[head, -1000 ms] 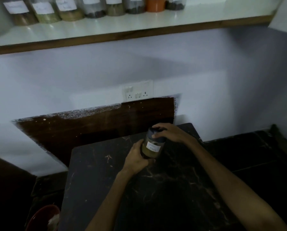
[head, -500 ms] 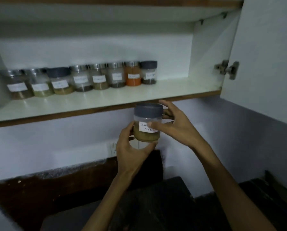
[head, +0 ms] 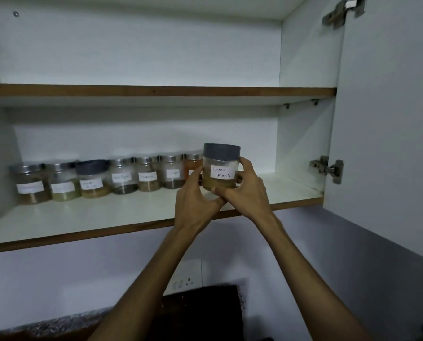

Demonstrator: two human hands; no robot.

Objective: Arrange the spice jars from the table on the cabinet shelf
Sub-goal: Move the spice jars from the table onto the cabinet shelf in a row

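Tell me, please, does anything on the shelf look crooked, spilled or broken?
Nothing stands out. The jars in the row stand upright with lids on, and no powder shows on the lower shelf. Both hands, left hand and right hand, hold the Garam Masala jar level.

dim pale wall (head: pixel 58 279), white socket plate (head: pixel 188 274), open cabinet door (head: pixel 390 119)

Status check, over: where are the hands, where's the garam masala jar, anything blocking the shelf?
Left hand and right hand both gripping Garam Masala jar. Jar upright, at lower shelf, right end of jar row. Right-hand shelf space free.
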